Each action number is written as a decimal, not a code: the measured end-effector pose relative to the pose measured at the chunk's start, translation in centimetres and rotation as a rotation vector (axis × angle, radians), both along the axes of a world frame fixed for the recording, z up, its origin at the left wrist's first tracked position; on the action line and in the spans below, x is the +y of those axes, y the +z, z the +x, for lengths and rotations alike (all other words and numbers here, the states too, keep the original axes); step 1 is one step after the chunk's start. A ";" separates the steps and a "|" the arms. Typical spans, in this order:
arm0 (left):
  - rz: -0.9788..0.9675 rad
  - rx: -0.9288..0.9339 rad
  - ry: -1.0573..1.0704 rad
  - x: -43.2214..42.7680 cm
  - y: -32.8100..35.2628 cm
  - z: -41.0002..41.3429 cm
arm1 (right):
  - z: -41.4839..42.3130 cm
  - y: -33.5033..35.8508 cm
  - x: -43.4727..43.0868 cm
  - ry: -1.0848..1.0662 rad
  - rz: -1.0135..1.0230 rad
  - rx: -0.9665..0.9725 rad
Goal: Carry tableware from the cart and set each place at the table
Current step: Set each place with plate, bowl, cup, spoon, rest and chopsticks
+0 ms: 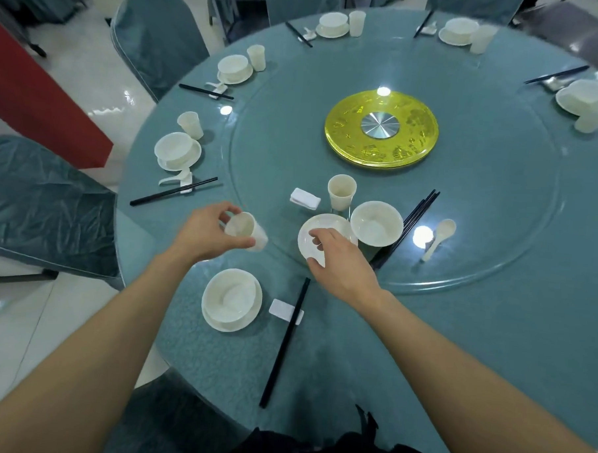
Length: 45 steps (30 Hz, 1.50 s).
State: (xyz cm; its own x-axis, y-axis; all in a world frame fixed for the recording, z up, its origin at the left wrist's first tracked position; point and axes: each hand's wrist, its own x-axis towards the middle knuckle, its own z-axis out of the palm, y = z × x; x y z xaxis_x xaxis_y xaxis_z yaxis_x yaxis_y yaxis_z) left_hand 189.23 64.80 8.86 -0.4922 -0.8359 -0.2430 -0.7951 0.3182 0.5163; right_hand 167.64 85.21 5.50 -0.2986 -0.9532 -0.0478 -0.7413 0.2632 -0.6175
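Now cup (246,229) in left hand (203,234)

The left hand (201,234) held a white cup (244,228), tilted, over the round table (491,337). The right hand (344,266) pinched the rim of a small white plate (335,224) on the glass turntable (497,200), just beside an empty bowl (376,223) and an upright cup (341,192).

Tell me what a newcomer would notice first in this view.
The gold disc with a silver hub glares at the middle of the round teal table. Nearer, the left hand holds a white cup tilted, while the right hand pinches a small plate beside a bowl.
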 end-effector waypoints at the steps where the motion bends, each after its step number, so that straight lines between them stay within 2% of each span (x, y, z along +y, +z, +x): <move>1: -0.021 -0.057 0.023 -0.7 -0.6 0.7 | -0.1 -0.2 -0.1 -0.001 0.003 0.000; 4: -0.050 -0.181 0.105 -2.0 -2.3 2.6 | -0.3 -0.8 -0.7 -0.011 0.014 -0.008; 10: 0.011 -0.284 0.195 -3.5 -5.7 4.7 | -0.4 -1.7 -2.1 -0.007 0.051 -0.033; 18: 0.078 -0.358 0.158 -3.5 -8.8 4.9 | -0.7 -3.3 -3.0 -0.002 0.110 -0.047; 27: 0.094 -0.418 0.109 -3.3 -7.6 3.9 | -1.5 -3.2 -2.8 -0.020 0.089 -0.046; 33: -0.024 -0.333 0.025 -2.6 -4.4 0.2 | -2.6 -2.7 -1.8 -0.054 0.042 -0.063; 40: -0.089 -0.189 -0.176 -0.5 -2.3 -9.5 | -5.4 -2.7 0.5 -0.160 0.040 -0.102; 45: -0.127 -0.080 -0.319 2.4 -1.2 -16.6 | -8.8 -4.1 3.1 -0.400 0.029 -0.177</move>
